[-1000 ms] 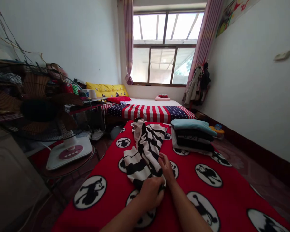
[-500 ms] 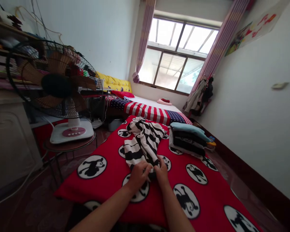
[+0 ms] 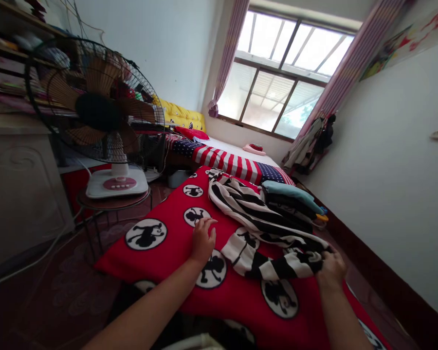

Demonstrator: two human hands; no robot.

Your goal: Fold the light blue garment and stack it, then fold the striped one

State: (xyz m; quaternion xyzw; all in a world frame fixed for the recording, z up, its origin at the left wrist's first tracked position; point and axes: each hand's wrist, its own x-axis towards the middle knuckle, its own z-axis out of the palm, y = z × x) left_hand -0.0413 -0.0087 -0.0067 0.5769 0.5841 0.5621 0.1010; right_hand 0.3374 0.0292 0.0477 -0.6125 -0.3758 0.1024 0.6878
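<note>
A black-and-white striped knit top stretches diagonally over the red bedspread, one sleeve curving along its near side. My right hand is closed on the bunched fabric at its near right end. To the left, my left hand hovers over the bedspread with fingers apart and slightly curled, holding nothing. The far end of the top lies crumpled near the bed's far edge. Part of the top lies against the folded clothes.
A standing fan rests on a round stool at left. Behind is a second bed with a stars-and-stripes cover. Clothes hang by the window. A yellow hanger pokes out beside the folded stack.
My right hand has pulled the striped top out to the right, spreading it from a bunched heap. My left hand has let go and moved slightly left. The view has shifted a little.
</note>
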